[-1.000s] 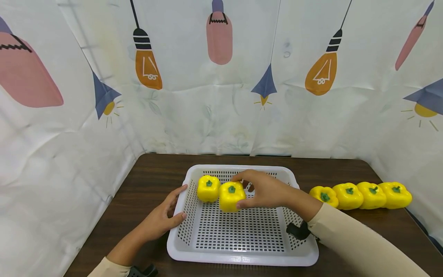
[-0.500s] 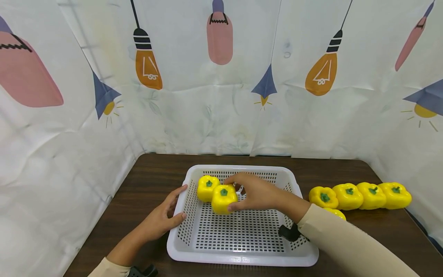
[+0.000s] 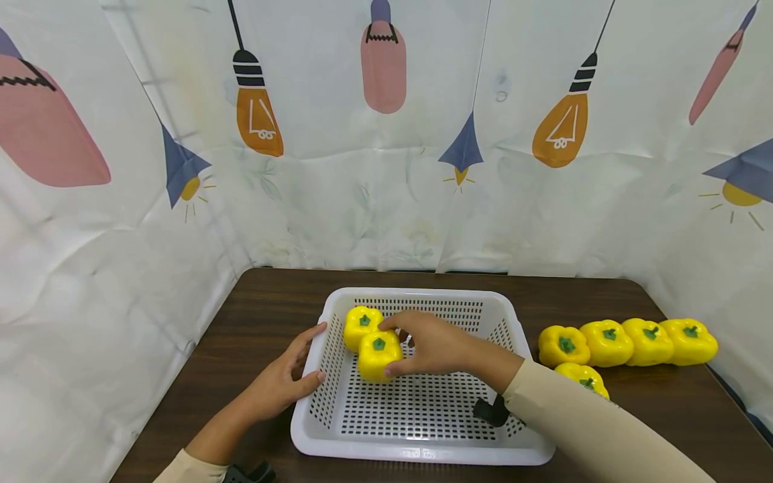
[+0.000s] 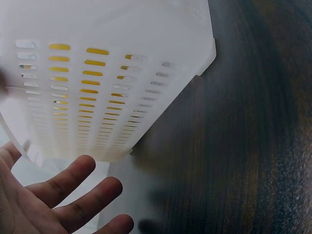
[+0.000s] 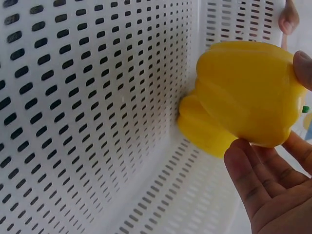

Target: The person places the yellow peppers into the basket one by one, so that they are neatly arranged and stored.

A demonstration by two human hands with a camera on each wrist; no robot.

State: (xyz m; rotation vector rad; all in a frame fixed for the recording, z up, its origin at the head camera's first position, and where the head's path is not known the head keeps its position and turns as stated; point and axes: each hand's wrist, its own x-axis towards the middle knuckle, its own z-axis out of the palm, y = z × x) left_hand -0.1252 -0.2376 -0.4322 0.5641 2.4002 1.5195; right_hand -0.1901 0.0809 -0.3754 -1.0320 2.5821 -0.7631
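In the head view my right hand (image 3: 431, 343) holds a yellow bell pepper (image 3: 377, 359) by its sides, thumb nearer me. The right wrist view shows that pepper (image 5: 248, 92) tilted over the basket floor, its green stem at the right. Behind it, a second yellow bell pepper (image 3: 360, 327) sits at the back left of the white perforated basket (image 3: 423, 453). My left hand (image 3: 274, 381) touches the basket's left rim with thumb and index fingertip. In the left wrist view its other fingers (image 4: 90, 202) extend loosely outside the wall.
Right of the basket, several yellow bell peppers (image 3: 610, 342) lie in a row on the dark wooden table (image 3: 284, 295). Another yellow pepper (image 3: 582, 378) lies in front of them, partly behind the right sleeve (image 3: 592, 422). A printed white curtain (image 3: 338, 201) surrounds the table.
My right hand has carried the held pepper left and toward me inside the basket. The pepper beside the right sleeve has come into sight. My left hand stays at the rim.
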